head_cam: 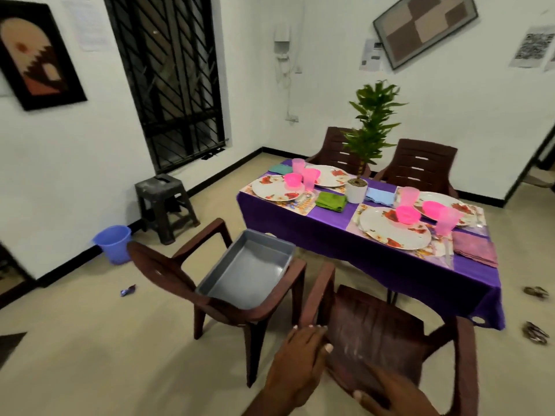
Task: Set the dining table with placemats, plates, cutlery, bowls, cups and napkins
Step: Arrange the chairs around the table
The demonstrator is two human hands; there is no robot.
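Two hands rest on the back of the nearest brown plastic chair (390, 334) at the bottom of the view: the left hand (295, 364) grips its left corner, fingers curled over the top edge with the thumb on the inner face, while the right hand (387, 394) lies on the lower part of the backrest, and whether its fingers clasp the edge cannot be told through the blur. Beyond the chair stands the dining table (375, 259) under a purple cloth, with four places laid. Each place has a floral placemat and a white floral plate; the near-right plate (387, 232) carries a pink bowl (407, 214) with a pink cup (446, 221) just beside it, and the near-left plate (277, 189) carries another pink bowl (292, 179). A green napkin (331, 202), a light blue napkin (380, 196), a teal napkin (280, 168) and a pink napkin (474, 249) lie on the cloth, and cutlery shows only faintly beside the plates. A potted plant (365, 139) in a white pot stands mid-table. To the left, a second brown chair (168, 274) bears a grey tray (249, 271) tilted across its arms. A blue bucket (113, 243) and a dark stool (163, 202) stand by the wall.
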